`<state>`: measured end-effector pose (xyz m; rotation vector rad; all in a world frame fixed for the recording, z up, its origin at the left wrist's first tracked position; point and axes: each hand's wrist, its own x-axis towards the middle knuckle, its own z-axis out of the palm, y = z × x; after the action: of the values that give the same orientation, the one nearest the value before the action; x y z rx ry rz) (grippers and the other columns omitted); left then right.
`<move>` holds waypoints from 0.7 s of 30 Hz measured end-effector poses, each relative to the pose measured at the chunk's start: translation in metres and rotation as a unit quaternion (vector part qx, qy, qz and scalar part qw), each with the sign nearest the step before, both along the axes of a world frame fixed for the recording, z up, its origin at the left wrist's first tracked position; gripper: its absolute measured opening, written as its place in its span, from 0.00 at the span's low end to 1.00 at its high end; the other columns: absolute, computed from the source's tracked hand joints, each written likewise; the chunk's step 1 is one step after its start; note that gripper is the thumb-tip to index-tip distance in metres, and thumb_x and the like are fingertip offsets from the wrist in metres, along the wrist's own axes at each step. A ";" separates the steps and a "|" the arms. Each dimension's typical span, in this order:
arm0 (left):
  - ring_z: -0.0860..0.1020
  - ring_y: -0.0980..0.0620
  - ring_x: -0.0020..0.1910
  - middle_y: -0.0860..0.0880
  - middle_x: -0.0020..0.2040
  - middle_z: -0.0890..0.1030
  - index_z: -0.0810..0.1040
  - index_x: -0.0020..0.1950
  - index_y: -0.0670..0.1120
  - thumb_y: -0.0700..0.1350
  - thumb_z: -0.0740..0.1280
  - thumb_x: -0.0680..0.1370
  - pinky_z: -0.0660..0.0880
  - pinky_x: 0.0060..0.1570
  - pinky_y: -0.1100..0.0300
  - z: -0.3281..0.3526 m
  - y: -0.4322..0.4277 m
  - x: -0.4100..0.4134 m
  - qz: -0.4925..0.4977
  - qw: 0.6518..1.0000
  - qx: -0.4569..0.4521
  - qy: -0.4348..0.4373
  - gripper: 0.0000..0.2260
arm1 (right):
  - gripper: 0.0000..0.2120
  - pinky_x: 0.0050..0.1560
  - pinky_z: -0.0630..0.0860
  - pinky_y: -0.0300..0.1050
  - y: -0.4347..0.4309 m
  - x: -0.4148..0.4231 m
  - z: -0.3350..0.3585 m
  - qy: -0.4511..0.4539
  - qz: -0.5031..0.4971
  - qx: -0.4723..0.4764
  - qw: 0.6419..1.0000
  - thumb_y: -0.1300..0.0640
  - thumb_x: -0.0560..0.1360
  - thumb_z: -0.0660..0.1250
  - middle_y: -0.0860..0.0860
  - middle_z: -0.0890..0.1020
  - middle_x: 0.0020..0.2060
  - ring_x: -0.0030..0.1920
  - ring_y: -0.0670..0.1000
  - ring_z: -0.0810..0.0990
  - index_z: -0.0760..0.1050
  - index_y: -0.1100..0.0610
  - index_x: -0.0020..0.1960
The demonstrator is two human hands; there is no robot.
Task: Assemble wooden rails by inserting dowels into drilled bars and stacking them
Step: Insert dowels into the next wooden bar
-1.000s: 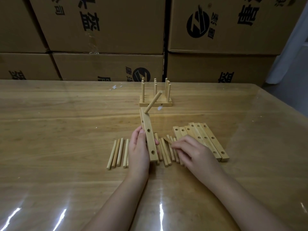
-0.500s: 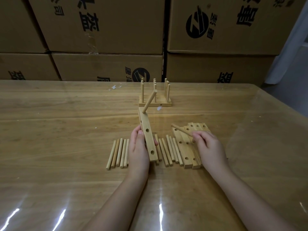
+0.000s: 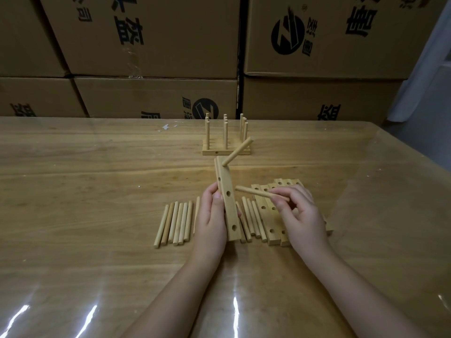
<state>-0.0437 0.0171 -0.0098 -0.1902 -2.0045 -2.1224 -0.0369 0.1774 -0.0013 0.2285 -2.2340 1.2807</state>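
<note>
Head cam: left hand (image 3: 211, 215) grips the pale drilled wooden bar (image 3: 228, 203) at a tilt, while right hand (image 3: 297, 213) pinches a short round wooden dowel (image 3: 258, 192) near its middle hole. Come in crooked and it'll probably jam, or twist the bar loose.

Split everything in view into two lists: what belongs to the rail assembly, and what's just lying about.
Job in hand: drilled bar gripped by left hand; seated dowel in its top hole; held dowel pinched by right hand; loose dowels; spare drilled bars; pegged assembly at the back.

Lying about: cardboard boxes; white scraps on the table.
</note>
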 end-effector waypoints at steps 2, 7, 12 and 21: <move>0.80 0.55 0.36 0.50 0.35 0.81 0.71 0.59 0.59 0.48 0.54 0.83 0.75 0.36 0.62 0.000 0.000 0.000 -0.004 1.000 0.002 0.001 0.10 | 0.07 0.49 0.68 0.30 -0.002 0.002 0.001 0.023 0.004 0.023 0.999 0.61 0.74 0.67 0.42 0.77 0.43 0.49 0.44 0.73 0.79 0.53 0.50; 0.80 0.54 0.37 0.50 0.36 0.81 0.71 0.59 0.59 0.48 0.53 0.83 0.76 0.37 0.59 -0.001 0.000 0.000 -0.020 1.000 0.004 0.004 0.10 | 0.09 0.48 0.75 0.42 -0.004 0.004 0.003 0.021 0.025 0.017 0.999 0.63 0.71 0.70 0.46 0.77 0.41 0.45 0.48 0.76 0.79 0.53 0.50; 0.80 0.55 0.36 0.52 0.36 0.82 0.71 0.58 0.60 0.49 0.54 0.83 0.76 0.35 0.60 -0.001 0.000 0.000 -0.025 1.000 0.000 -0.002 0.09 | 0.07 0.51 0.74 0.38 -0.004 0.004 0.003 0.004 0.043 -0.019 0.999 0.60 0.73 0.68 0.43 0.79 0.44 0.49 0.43 0.77 0.79 0.51 0.50; 0.81 0.55 0.37 0.52 0.37 0.82 0.72 0.58 0.59 0.48 0.55 0.83 0.76 0.37 0.60 -0.003 0.001 -0.001 -0.030 1.000 0.003 0.007 0.10 | 0.14 0.39 0.73 0.37 -0.005 0.006 0.003 0.051 0.071 0.085 0.993 0.52 0.78 0.61 0.44 0.76 0.41 0.40 0.44 0.75 0.76 0.52 0.61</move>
<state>-0.0444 0.0178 -0.0127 -0.2661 -2.0088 -2.1578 -0.0309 0.1728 0.0016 0.5137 -2.2720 1.1226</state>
